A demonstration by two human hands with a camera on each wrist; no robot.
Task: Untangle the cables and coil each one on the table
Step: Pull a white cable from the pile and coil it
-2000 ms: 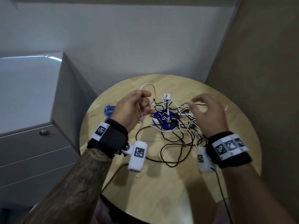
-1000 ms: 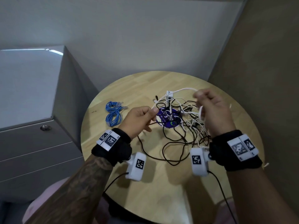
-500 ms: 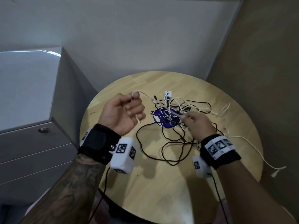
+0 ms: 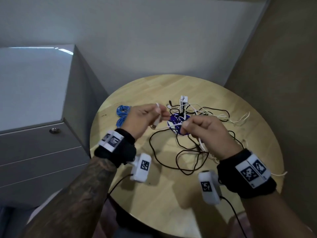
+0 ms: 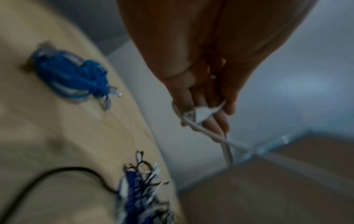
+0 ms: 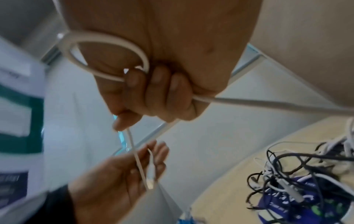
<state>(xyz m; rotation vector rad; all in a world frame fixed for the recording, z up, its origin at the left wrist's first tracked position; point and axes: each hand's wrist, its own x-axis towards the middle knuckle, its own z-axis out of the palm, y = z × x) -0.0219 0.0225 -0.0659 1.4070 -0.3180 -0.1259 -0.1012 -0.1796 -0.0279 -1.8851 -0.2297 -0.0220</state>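
A round wooden table (image 4: pixel 171 194) sits in the corner, a tangle of black and white cables (image 4: pixel 193 127) at its centre. Above it, the left hand (image 4: pixel 142 117) pinches the white cable (image 6: pixel 138 159) near its plug. The right hand (image 4: pixel 209 134) is curled round the same cable, a loop beside the fist.

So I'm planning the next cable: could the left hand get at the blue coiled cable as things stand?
Probably not yet: the blue coiled cable lies uncovered just beyond the left hand, but that hand's grip is taken by the white cable.
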